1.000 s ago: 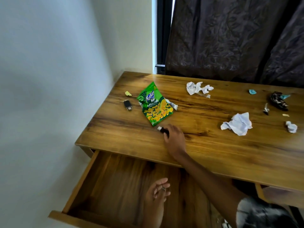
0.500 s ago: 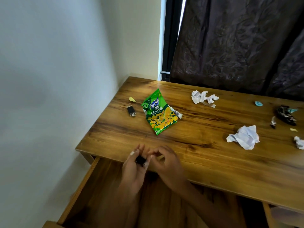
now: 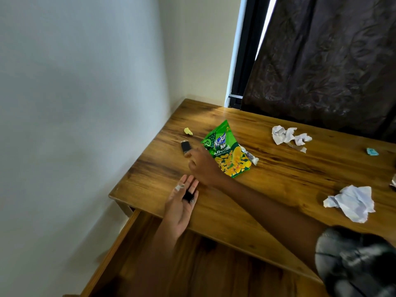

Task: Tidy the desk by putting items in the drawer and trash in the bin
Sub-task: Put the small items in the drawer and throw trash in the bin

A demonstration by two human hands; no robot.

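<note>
wooden desk [image 3: 278, 181] over an open drawer [image 3: 192, 266]: flat left hand [image 3: 182, 205] cradles a small black item [image 3: 188, 195] as a tray, while right hand [image 3: 202, 162], fingers loose, reaches the far-left black stick [image 3: 185, 146].

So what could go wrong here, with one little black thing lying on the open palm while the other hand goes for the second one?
1. The small black item lies loose on the flat left hand, ungripped; a tilt could drop it.
2. The right hand reaches for the black item on the desk close to the desk's left edge; a nudge might push it off.
</note>
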